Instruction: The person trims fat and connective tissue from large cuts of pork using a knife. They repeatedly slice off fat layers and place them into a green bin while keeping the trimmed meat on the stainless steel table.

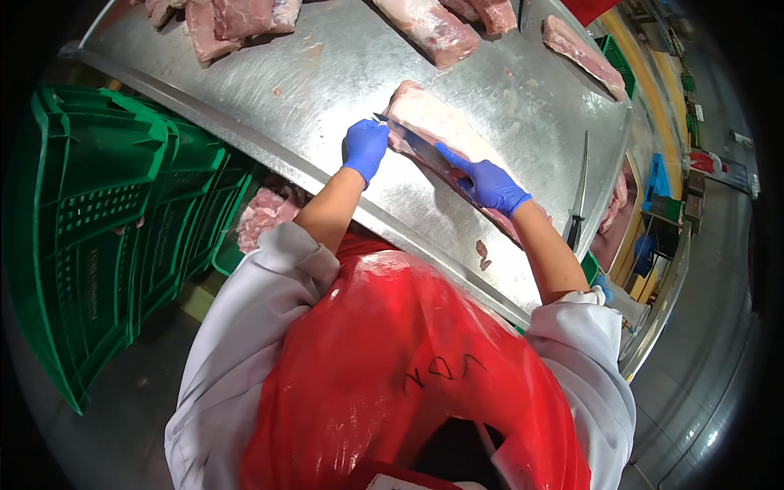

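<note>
Green crates: at least two, toward 9 o'clock from the slab.
Pale trimmings: one heap, pieces uncountable, between 8 and 9 o'clock, beyond the edge of the metal table.
Upper-left cuts: at least three, bunched, at 10 o'clock.
Left hand: blue-gloved, at the slab's 9 o'clock edge, fingers curled in; whether they pinch meat, I cannot tell.
Knife: one, blade along the slab's left side, tip near the left fingers.
Far cuts: at least two, at 12 o'clock.
Slab: one, flat on the table, running 11 to 5 o'clock; probably weighty, soft and fat-slick, its thin edges apt to tear; best held at the 11 o'clock end, clear of the blade.
Dark scraps: at least two, between 5 and 6 o'clock.
Right hand: at 4 o'clock, closed around the knife, forefinger stretched along it.
Sharpening steel: one, between 3 and 4 o'clock.
Right-hand strip: one, at 2 o'clock.
</note>
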Demonstrator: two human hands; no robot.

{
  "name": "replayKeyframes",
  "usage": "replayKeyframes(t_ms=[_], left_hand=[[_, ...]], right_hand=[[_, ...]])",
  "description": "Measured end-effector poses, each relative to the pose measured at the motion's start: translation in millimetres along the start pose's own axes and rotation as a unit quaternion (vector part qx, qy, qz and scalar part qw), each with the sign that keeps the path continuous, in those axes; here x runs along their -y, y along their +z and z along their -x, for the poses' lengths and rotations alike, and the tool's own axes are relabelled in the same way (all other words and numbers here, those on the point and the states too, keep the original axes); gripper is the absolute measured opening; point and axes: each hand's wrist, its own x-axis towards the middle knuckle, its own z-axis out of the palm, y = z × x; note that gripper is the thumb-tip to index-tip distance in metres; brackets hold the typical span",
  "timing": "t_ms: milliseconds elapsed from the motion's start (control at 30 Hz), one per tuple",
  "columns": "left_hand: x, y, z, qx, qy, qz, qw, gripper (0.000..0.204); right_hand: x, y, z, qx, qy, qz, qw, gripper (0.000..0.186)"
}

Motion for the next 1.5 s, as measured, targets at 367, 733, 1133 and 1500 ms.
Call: replayKeyframes(t_ms=[367, 733, 1133, 1500], left_hand=[[-19, 6, 19, -0.103, 0.151, -0.184, 0.966, 0.012], [-25, 19, 39, -0.080, 0.245, -0.035, 0.966, 0.011], [-73, 34, 66, -0.067, 0.337, -0.046, 0.938, 0.006], [-127, 4, 106, 0.031, 0.330, 0.015, 0.943, 0.006]], right_hand=[[-15, -42, -9, 0.154, -0.010, -0.010, 0.988, 0.084], [-19, -69, -9, 0.247, 0.003, 0.045, 0.968, 0.083], [-39, -66, 67, 0.220, 0.019, 0.160, 0.962, 0.073], [-57, -23, 141, 0.101, -0.010, 0.170, 0.980, 0.071]])
